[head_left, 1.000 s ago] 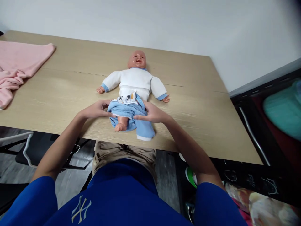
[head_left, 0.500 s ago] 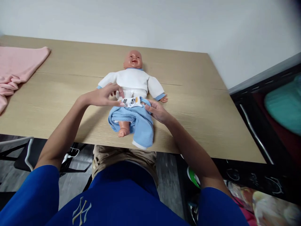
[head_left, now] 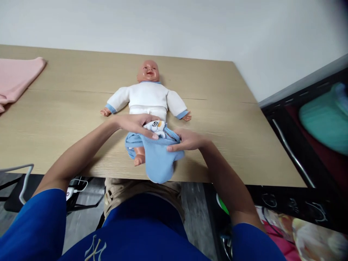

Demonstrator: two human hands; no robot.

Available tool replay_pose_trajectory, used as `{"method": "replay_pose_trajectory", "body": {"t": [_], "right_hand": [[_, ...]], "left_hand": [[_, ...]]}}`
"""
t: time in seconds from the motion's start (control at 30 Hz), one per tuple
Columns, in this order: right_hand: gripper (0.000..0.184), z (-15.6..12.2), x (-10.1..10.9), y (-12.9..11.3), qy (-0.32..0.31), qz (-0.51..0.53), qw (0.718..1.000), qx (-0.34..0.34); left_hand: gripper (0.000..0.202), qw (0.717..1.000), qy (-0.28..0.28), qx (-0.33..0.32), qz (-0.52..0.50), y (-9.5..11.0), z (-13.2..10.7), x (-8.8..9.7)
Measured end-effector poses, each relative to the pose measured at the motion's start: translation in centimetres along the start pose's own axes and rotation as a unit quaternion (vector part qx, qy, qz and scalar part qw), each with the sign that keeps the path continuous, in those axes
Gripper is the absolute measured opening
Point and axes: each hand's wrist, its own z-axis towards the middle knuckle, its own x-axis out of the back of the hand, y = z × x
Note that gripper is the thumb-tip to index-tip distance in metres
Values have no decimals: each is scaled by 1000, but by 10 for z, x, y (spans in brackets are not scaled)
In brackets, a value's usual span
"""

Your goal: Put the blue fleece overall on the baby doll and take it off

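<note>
A baby doll (head_left: 148,95) in a white top lies on its back on the wooden table (head_left: 67,112), head away from me. Light blue trousers (head_left: 157,156) are bunched round its hips and legs, one bare foot showing. A white nappy with printed eyes (head_left: 155,125) shows at the waist. My left hand (head_left: 137,124) reaches across the doll's waist, fingers closed on the upper edge of the trousers. My right hand (head_left: 187,140) grips the trousers at the doll's other hip.
A pink cloth (head_left: 16,78) lies at the table's far left. A white wall stands behind the table. To the right is a dark piece of furniture (head_left: 299,145) with a teal object (head_left: 326,119) on it. Chair parts show below the table's near edge.
My left hand moved from the doll's nappy down onto the trousers' waistband. My right hand shifted slightly towards me along the hip. The trouser leg now hangs over the table edge.
</note>
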Motion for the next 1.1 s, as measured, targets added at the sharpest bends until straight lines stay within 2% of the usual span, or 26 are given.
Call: {"method": "replay_pose_trajectory", "body": {"t": [0.07,0.17,0.27,0.33,0.43,0.53,0.6,0.67,0.73,0.8,0.83,0.9,0.97,1.03,1.1], "right_hand": [[58,-2,-2,1,11,25,1000,6],[62,0,-8,8,86,107,990,28],[64,5,-15,18,158,167,973,31],[65,6,-17,22,179,192,965,24],[66,5,-15,24,149,183,971,27],[77,1,-10,24,52,142,987,53],[80,-1,-7,25,9,121,991,60],[71,-2,-7,27,9,115,992,59],[65,-1,-8,29,33,128,989,63],[65,0,-12,33,63,148,985,65],[66,0,-14,34,78,156,983,60],[63,1,-18,37,102,169,980,40],[62,0,-20,36,108,177,978,20],[68,1,-21,32,88,172,981,20],[79,3,-22,27,37,156,986,42]], "left_hand": [[44,998,-54,14,2,-2,0,-1],[45,995,-95,20,-4,0,-2,-1],[43,996,-91,-6,-24,5,-3,-1],[40,998,-54,-29,-32,8,-3,-3],[36,998,1,-50,-38,9,-2,-7],[40,998,1,-49,-39,5,0,-10],[44,998,-7,-39,-50,-1,-1,-10],[46,996,-45,-16,-80,-9,-3,-6],[49,987,-113,11,-116,-15,-6,-2],[46,977,-171,25,-128,-19,-9,2],[43,975,-183,25,-125,-20,-9,3],[37,979,-173,13,-111,-20,-10,4],[37,985,-137,-7,-101,-17,-8,2],[41,991,-101,-24,-89,-13,-6,-1],[43,993,-79,-33,-80,-10,-4,-4]]}}
